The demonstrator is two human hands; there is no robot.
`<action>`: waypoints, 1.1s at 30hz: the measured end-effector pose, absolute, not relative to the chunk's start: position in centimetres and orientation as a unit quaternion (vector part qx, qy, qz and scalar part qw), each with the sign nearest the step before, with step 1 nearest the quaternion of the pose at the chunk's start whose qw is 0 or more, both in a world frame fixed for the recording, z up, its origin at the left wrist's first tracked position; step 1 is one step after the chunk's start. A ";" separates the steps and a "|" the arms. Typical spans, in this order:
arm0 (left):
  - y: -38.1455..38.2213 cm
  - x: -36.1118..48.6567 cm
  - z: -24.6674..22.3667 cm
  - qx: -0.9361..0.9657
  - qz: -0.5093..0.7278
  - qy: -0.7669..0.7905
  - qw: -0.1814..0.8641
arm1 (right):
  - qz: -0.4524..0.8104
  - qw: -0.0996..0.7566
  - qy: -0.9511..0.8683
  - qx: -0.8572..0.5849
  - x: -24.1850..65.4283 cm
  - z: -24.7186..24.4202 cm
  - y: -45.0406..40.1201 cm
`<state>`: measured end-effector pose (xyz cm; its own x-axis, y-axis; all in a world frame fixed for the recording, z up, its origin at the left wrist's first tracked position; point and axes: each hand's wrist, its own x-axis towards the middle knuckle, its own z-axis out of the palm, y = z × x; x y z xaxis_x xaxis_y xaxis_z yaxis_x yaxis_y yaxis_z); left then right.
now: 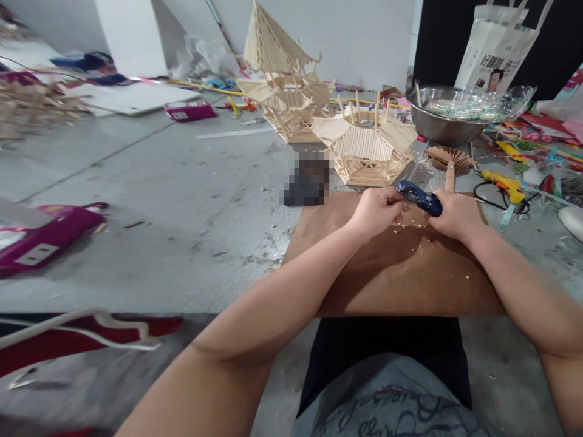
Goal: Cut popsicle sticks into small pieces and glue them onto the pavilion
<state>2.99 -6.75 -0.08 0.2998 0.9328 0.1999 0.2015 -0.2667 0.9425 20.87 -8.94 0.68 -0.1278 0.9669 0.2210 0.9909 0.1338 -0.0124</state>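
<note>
My right hand is wrapped round a dark blue hand tool, whose exact kind I cannot make out. Its far end reaches to the fingertips of my left hand. Those fingers are pinched together, and whatever lies between them is too small to name. Both hands are over a brown sheet sprinkled with pale crumbs. Just beyond them stands a low roofed model of thin wooden sticks. A pleated brown paper piece lies past my right hand.
Behind stands a taller stick pagoda. A dark pixelated object is left of the sheet. To the right are a metal bowl, a yellow glue gun and a white mouse. Purple boxes lie left.
</note>
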 end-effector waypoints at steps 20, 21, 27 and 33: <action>-5.4 1.7 -0.5 0.767 0.376 0.476 0.211 | -0.193 -0.039 -0.741 -0.642 24.0 0.7 -7.5; -5.5 1.7 -0.5 0.767 0.376 0.473 0.214 | -0.199 -0.022 -0.739 -0.644 24.0 0.7 -7.5; -5.6 2.0 -0.7 0.760 0.375 0.465 0.256 | -0.168 -0.023 -0.730 -0.662 24.2 0.2 -7.2; -5.9 2.5 -0.8 0.717 0.388 0.458 0.354 | -0.158 0.141 -0.751 -0.625 23.6 -0.2 -7.1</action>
